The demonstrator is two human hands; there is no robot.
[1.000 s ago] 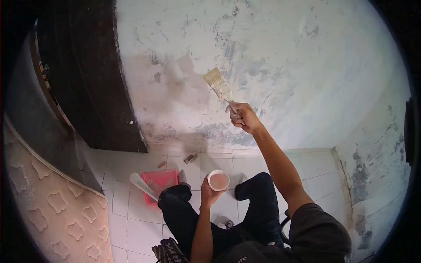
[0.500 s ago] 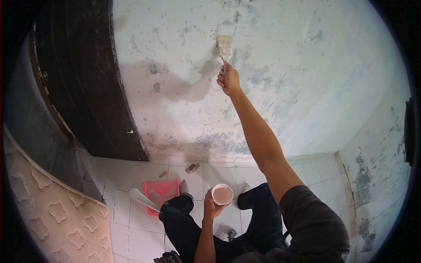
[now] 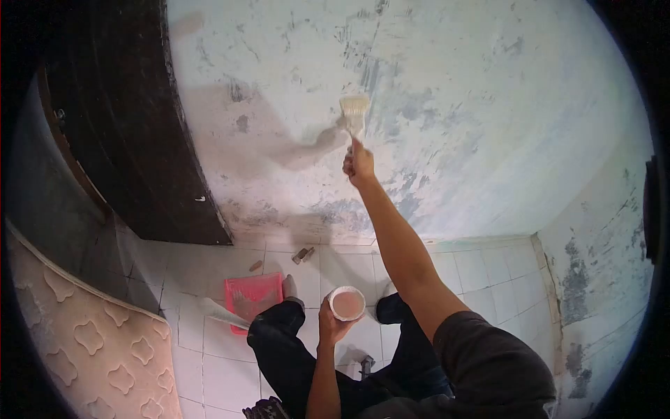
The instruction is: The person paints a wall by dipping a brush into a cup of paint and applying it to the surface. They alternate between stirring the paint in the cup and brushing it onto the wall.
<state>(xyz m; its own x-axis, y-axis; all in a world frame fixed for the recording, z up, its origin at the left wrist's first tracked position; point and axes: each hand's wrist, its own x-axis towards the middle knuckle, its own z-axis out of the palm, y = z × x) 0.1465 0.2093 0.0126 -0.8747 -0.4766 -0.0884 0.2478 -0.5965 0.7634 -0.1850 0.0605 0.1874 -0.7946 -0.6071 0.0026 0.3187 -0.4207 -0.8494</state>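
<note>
My right hand point(image 3: 361, 164) is wrapped round the handle of a wide paintbrush point(image 3: 354, 110), arm stretched out ahead of me. The pale bristles point up and lie over the patchy white wall point(image 3: 447, 77), which has grey worn marks around the brush. Low in front of my body, my left hand point(image 3: 333, 324) grips a white cup point(image 3: 347, 288) from its side. Pinkish liquid shows inside the cup, whose mouth faces up.
A pink tray point(image 3: 229, 293) stands on the white tiled floor point(image 3: 230, 380) by my left foot, with a pale long object point(image 3: 227, 314) beside it. Small items point(image 3: 303, 255) lie near the wall. There is a dark door point(image 3: 132, 140) and a beige patterned mattress point(image 3: 105, 363) at left.
My right hand and the brush have come lower on the wall. The bristles look more spread now. My left hand still holds the cup, and the view has shifted slightly.
</note>
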